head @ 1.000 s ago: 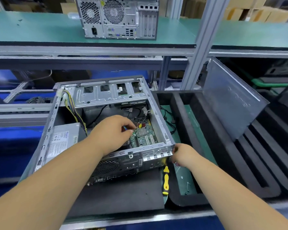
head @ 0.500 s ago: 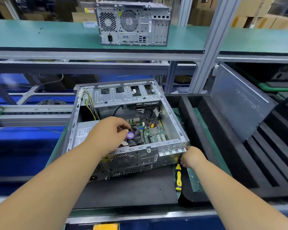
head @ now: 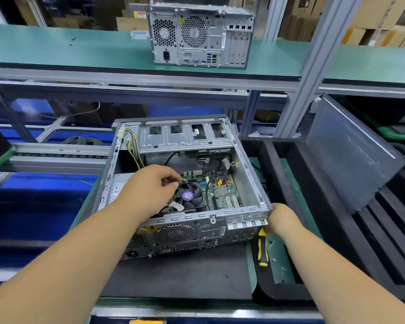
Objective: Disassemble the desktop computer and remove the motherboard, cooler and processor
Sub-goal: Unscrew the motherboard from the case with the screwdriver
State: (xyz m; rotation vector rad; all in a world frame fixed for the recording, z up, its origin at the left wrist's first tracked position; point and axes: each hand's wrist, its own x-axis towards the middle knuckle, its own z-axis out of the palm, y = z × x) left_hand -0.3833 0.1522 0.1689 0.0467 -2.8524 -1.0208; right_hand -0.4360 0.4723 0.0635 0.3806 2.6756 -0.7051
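An open desktop case (head: pixel 248 169) lies on its side on a dark mat. Inside it sits the green motherboard (head: pixel 225 195), with the black cooler fan (head: pixel 188 195) and its purple sticker at the board's left. My left hand (head: pixel 145 190) reaches into the case beside the cooler, its thumb and forefinger pinching something small at the cooler's top edge; I cannot tell what it is. My right hand (head: pixel 282 218) grips the near right corner of the case, by the slot covers. The processor is hidden.
A yellow and black screwdriver (head: pixel 262 247) lies on the green mat right of the case. The removed side panel (head: pixel 351 155) leans in black foam trays (head: pixel 337 230). A second computer (head: pixel 200 37) stands on the upper shelf. The power supply (head: pixel 116 190) and yellow cables (head: pixel 133 148) fill the case's left.
My left hand has slid left and up off the cooler fan, which now shows. The view has shifted, so the case sits more to the right. My right hand keeps its hold on the corner.
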